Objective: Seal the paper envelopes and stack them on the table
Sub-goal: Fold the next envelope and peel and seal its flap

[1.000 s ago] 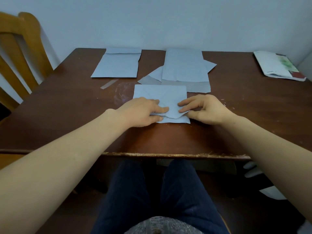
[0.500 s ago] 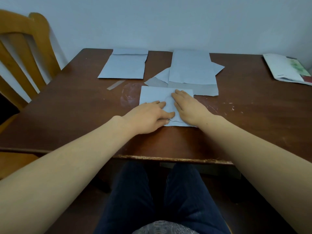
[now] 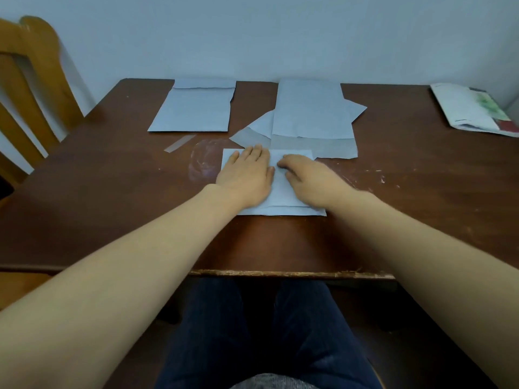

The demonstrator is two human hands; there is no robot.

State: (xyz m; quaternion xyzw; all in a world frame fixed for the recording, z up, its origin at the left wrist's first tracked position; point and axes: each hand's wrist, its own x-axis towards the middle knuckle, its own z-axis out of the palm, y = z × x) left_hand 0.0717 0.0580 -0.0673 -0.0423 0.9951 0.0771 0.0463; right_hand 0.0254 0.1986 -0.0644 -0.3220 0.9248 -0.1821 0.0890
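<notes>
I see one pale blue envelope (image 3: 280, 192) flat on the surface (image 3: 112, 192), a folded layer showing along its near edge. Far left, a second envelope (image 3: 193, 110) lies flat, flap at its far end. Beside it sprawls a skewed, overlapping pile of envelopes (image 3: 309, 110).

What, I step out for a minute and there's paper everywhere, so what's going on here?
A person seated at the wooden table is pressing down on a light blue paper envelope, apparently sealing it. The left hand lies flat on its left half, and the right hand presses on it beside the left. Farther back lie a single envelope on the left and a loose pile of envelopes to its right.
</notes>
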